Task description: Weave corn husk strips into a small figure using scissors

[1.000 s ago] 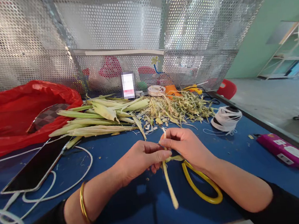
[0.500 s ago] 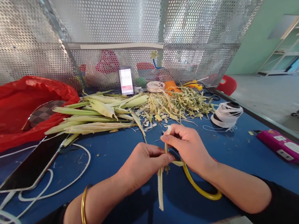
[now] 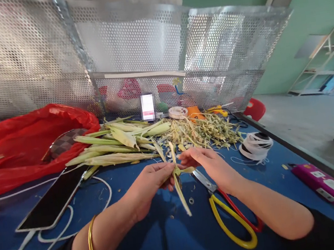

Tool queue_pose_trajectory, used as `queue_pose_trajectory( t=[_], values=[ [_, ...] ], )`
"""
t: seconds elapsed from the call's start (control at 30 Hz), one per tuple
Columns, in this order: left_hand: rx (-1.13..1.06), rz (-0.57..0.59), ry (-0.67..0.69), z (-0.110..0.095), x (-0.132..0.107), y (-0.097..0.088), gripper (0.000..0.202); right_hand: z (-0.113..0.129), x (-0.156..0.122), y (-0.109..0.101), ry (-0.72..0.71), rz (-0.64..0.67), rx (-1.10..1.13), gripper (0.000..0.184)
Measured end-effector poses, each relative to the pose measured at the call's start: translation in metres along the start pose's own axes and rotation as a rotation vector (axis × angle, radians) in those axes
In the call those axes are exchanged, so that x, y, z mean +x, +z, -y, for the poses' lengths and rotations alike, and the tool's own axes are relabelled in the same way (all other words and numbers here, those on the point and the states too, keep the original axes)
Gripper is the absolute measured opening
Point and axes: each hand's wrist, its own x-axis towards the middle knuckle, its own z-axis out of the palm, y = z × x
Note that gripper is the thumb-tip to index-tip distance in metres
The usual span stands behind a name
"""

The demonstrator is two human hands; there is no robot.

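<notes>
My left hand [image 3: 158,177] pinches a folded corn husk piece [image 3: 180,193] between thumb and fingers. The piece is crossed at its middle, with narrow ends pointing up, right and down. My right hand [image 3: 204,161] is at the far right side of the crossing, fingers bent in and closed at the husk; its fingertips are partly hidden. Below my right hand lie scissors [image 3: 233,223] with one yellow and one red handle, partly covered by the wrist. Beyond the hands, pale green corn husks [image 3: 117,146] lie in a heap beside shredded dry plant bits [image 3: 207,132].
A red plastic bag [image 3: 31,122] and a tablet-like device [image 3: 54,201] with a white cable are on the left. White cord [image 3: 254,146] and a purple packet [image 3: 325,182] lie right. A lit phone screen [image 3: 148,107] stands before the perforated metal panel [image 3: 133,35].
The view has tilted up. The husk piece has turned, one end now pointing up and another right. My right hand has shifted, leaving more of the scissors visible.
</notes>
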Motion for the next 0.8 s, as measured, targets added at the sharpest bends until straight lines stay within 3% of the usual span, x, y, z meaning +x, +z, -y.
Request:
queue_pose_trajectory(
  t=[0.13,0.23,0.6,0.8],
  values=[
    [-0.054,-0.043,0.029,-0.001,0.004,-0.02,0.03,0.001,0.013,0.007,0.016,0.176,-0.126,0.03],
    [-0.054,-0.042,0.02,0.0,0.005,-0.026,0.033,-0.006,0.017,0.014,-0.031,0.174,-0.206,0.024],
    [-0.044,0.018,-0.107,0.014,0.008,-0.008,0.025,-0.022,0.005,0.011,-0.188,0.018,-0.507,0.023],
    [0.057,0.014,-0.093,0.02,0.006,-0.004,0.027,-0.021,0.008,0.013,-0.041,0.162,-0.294,0.017]
  ],
)
